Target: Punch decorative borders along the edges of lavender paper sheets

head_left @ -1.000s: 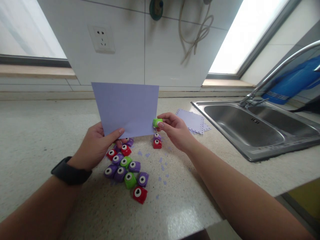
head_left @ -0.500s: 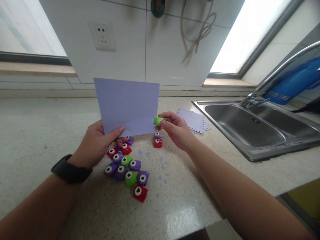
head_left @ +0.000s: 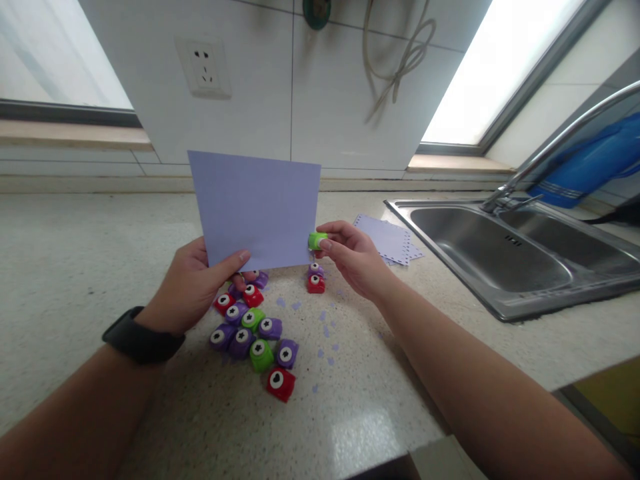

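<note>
My left hand (head_left: 197,283) grips the lower left of a plain lilac sheet of paper (head_left: 257,210), thumb on its near face, and holds it up off the counter. At the sheet's lower right edge, my right hand (head_left: 355,257) pinches a small green craft punch (head_left: 317,241) between thumb and fingers. The punch meets the paper's edge; whether the edge is inside its slot I cannot tell. Beneath it, a purple punch (head_left: 315,269) and a red punch (head_left: 315,285) stand on the counter. Several purple, green and red punches (head_left: 261,355) cluster below my left hand.
Lilac paper scraps (head_left: 326,331) are scattered over the speckled counter (head_left: 200,413). Behind my right hand lies a stack of lilac sheets (head_left: 383,237) with punched edges. A steel double sink (head_left: 480,250) with a faucet (head_left: 555,137) is at the right. A tiled wall (head_left: 340,100) rises behind.
Almost nothing differs. The whole view has shifted very slightly; both hands keep the same grip on the paper and the green punch.
</note>
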{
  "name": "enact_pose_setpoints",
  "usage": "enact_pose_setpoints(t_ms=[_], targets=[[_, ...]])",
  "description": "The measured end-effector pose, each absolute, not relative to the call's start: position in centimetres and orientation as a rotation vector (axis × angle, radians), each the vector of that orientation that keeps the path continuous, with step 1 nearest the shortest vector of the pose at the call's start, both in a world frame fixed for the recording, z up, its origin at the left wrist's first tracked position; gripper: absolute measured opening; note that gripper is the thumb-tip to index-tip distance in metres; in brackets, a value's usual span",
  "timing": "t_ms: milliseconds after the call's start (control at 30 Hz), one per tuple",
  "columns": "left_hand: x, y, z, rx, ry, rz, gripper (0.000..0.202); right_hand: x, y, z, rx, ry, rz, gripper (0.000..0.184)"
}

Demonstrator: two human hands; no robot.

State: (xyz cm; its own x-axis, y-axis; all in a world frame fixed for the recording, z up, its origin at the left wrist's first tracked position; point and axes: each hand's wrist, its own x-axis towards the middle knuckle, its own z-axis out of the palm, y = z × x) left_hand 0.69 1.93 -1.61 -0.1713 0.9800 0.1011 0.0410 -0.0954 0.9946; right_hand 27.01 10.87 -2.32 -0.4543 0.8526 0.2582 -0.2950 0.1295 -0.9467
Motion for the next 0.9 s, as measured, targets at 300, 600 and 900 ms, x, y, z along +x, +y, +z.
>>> enact_pose_setpoints(t_ms=[300,600,900], targets=[[0.55,1.97,-1.75,1.217,1.292,1.408,0.032,27.04,10.91,-2.15,-0.61,-1.47,1.451,0.033],[0.51,2.07,-1.95,1.219,1.273,1.414,0.03,27.03,10.93,-2.21,-0.606,-1.471,1.451,0.033],[0.75,2.09,-1.78,1.211,1.28,1.398,0.033,27.08,10.84,-2.08,-0.602,-1.472,1.47,0.033]])
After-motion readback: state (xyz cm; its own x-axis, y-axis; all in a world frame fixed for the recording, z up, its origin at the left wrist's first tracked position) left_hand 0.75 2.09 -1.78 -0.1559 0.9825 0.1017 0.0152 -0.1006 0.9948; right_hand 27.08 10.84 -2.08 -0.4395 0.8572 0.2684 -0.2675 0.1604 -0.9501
